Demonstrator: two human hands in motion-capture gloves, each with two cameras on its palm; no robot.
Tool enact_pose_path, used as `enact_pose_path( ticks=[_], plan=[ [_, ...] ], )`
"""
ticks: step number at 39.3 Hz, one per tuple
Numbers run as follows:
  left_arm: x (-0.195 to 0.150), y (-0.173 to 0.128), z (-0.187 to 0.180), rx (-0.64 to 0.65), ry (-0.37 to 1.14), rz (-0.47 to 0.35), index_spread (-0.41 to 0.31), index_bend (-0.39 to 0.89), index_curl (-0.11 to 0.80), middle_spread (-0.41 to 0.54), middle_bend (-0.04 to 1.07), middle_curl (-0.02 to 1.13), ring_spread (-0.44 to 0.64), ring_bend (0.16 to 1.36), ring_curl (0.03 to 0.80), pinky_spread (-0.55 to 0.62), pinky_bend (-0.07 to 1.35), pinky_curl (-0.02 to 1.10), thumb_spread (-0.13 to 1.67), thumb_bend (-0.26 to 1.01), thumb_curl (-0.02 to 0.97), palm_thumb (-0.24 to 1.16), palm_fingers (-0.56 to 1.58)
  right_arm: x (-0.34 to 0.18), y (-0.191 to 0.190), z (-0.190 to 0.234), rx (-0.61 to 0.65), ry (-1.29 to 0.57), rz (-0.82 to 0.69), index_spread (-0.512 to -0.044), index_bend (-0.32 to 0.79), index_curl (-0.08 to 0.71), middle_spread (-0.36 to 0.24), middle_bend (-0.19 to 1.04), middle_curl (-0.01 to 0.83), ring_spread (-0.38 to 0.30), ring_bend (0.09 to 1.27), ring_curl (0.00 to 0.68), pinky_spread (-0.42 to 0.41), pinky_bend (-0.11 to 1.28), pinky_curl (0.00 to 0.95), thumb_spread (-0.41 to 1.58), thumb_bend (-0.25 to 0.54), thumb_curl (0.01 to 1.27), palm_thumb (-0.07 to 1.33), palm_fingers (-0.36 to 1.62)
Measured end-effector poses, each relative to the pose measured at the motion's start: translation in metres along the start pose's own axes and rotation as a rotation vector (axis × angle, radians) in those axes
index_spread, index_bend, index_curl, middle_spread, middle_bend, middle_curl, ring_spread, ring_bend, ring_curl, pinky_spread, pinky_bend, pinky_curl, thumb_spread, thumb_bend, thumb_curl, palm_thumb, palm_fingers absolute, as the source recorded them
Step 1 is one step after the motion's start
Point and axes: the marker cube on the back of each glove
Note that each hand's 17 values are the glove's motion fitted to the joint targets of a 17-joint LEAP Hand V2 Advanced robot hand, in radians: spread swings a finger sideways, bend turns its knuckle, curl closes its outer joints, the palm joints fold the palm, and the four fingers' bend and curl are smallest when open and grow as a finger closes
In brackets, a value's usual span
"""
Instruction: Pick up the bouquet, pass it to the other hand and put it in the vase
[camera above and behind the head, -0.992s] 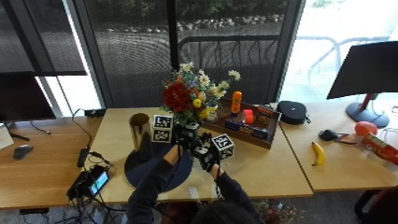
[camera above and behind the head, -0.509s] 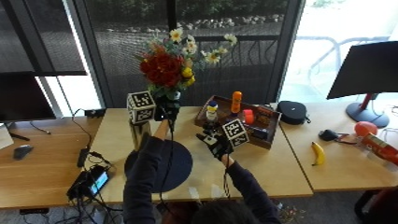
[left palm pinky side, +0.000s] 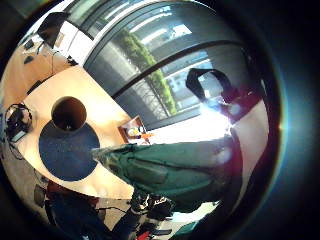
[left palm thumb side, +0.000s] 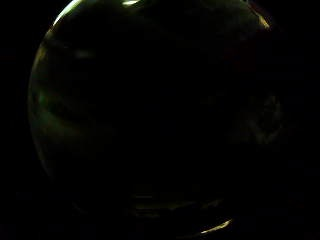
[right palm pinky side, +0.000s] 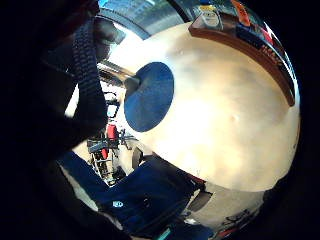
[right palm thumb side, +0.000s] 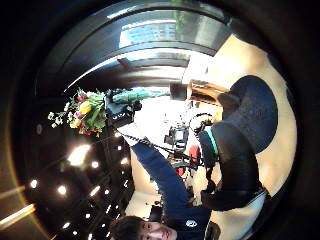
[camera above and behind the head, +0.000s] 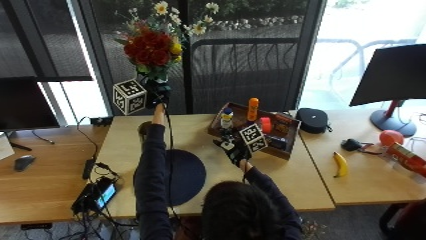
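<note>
My left hand is raised high above the table's far side and grips the green-wrapped stems of the bouquet, whose red, yellow and white flowers point up. The right thumb side palm view shows the bouquet in that hand too. The brown vase stands on the table below, mostly hidden by my left forearm; its open mouth shows from above, beside the round blue mat. My right hand hovers low over the table near the tray, fingers relaxed, holding nothing.
A wooden tray with bottles and small items stands just beyond my right hand. A banana, a black case and a monitor are at the right. Cables and a device lie at the table's left edge.
Both hands were at the bouquet low over the table. The right hand let go and moved right towards the tray. The left hand lifted the bouquet high.
</note>
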Motion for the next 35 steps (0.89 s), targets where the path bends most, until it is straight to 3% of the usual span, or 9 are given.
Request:
enact_pose_path(
  ticks=[15,20,24,27,29,30,32,33,35],
  plan=[
    [-0.049,-0.064,-0.003,0.053,-0.013,-0.074,-0.297,0.31,0.595,-0.293,0.53,0.55,-0.34,0.51,0.461,-0.32,0.35,0.44,0.11,-0.04,0.758,0.99,1.25,0.024,-0.019,-0.013,0.020,0.034,0.031,-0.295,0.16,0.320,0.006,0.15,0.304,0.010,0.43,0.374,0.229,0.55,0.383,1.13,-0.015,0.35,0.80,0.39],
    [-0.076,-0.079,-0.001,0.022,-0.025,-0.098,-0.296,0.30,0.602,-0.300,0.53,0.55,-0.34,0.51,0.462,-0.32,0.35,0.44,0.10,-0.04,0.762,0.99,1.25,0.031,-0.029,-0.018,0.139,0.143,-0.037,-0.292,0.16,0.321,0.009,0.15,0.298,0.012,0.43,0.370,0.233,0.55,0.379,1.13,-0.017,0.35,0.80,0.39],
    [-0.115,-0.088,-0.003,-0.101,-0.041,-0.119,-0.297,0.28,0.604,-0.301,0.52,0.55,-0.34,0.51,0.464,-0.33,0.37,0.45,0.14,-0.05,0.759,0.95,1.25,0.045,-0.041,-0.027,0.354,0.359,-0.115,-0.291,0.16,0.322,0.010,0.15,0.294,0.013,0.42,0.367,0.234,0.55,0.376,1.14,-0.017,0.36,0.80,0.39],
    [-0.162,-0.086,-0.010,-0.338,-0.092,-0.160,-0.294,0.23,0.595,-0.309,0.51,0.55,-0.34,0.52,0.463,-0.33,0.38,0.46,0.35,-0.11,0.714,0.81,1.22,0.046,-0.030,-0.022,0.324,0.331,-0.093,-0.290,0.17,0.326,0.011,0.16,0.292,0.014,0.42,0.364,0.235,0.54,0.373,1.14,-0.017,0.36,0.80,0.40],
    [-0.204,-0.080,-0.019,-0.508,-0.160,-0.196,-0.277,0.18,0.585,-0.301,0.49,0.55,-0.33,0.50,0.456,-0.31,0.36,0.45,0.49,-0.11,0.669,0.73,1.08,0.043,-0.015,-0.016,0.219,0.223,-0.032,-0.286,0.17,0.328,0.011,0.16,0.290,0.014,0.41,0.361,0.235,0.54,0.371,1.14,-0.016,0.36,0.80,0.41],
    [-0.226,-0.077,-0.024,-0.576,-0.202,-0.218,-0.231,0.12,0.567,-0.266,0.44,0.54,-0.25,0.38,0.426,-0.21,0.27,0.43,0.52,-0.15,0.634,0.63,0.63,0.042,-0.008,-0.014,0.171,0.171,-0.015,-0.284,0.17,0.331,0.011,0.16,0.290,0.014,0.41,0.360,0.236,0.54,0.370,1.14,-0.016,0.36,0.80,0.41],
    [-0.270,-0.067,-0.037,-0.668,-0.286,-0.267,-0.117,-0.01,0.542,-0.101,0.30,0.58,-0.05,0.43,0.545,0.02,0.37,0.54,0.58,-0.14,0.593,0.54,-0.06,0.045,-0.002,-0.013,0.129,0.125,-0.040,-0.281,0.19,0.337,0.011,0.15,0.288,0.015,0.40,0.357,0.235,0.52,0.366,1.14,-0.017,0.36,0.80,0.42],
    [-0.288,-0.062,-0.044,-0.690,-0.316,-0.289,-0.087,0.02,0.536,-0.059,0.30,0.61,0.00,0.45,0.561,0.07,0.40,0.55,0.60,-0.12,0.578,0.52,-0.09,0.051,-0.003,-0.015,0.136,0.133,-0.074,-0.281,0.18,0.339,0.011,0.15,0.286,0.015,0.40,0.357,0.235,0.52,0.365,1.14,-0.017,0.37,0.80,0.42],
    [-0.312,-0.052,-0.058,-0.700,-0.339,-0.309,-0.035,0.00,0.475,0.019,0.21,0.54,0.10,0.43,0.487,0.17,0.39,0.50,0.65,-0.09,0.553,0.49,-0.11,0.061,-0.003,-0.018,0.152,0.152,-0.105,-0.275,0.18,0.342,0.012,0.15,0.284,0.015,0.40,0.355,0.236,0.51,0.362,1.14,-0.014,0.37,0.81,0.42]
  ],
)
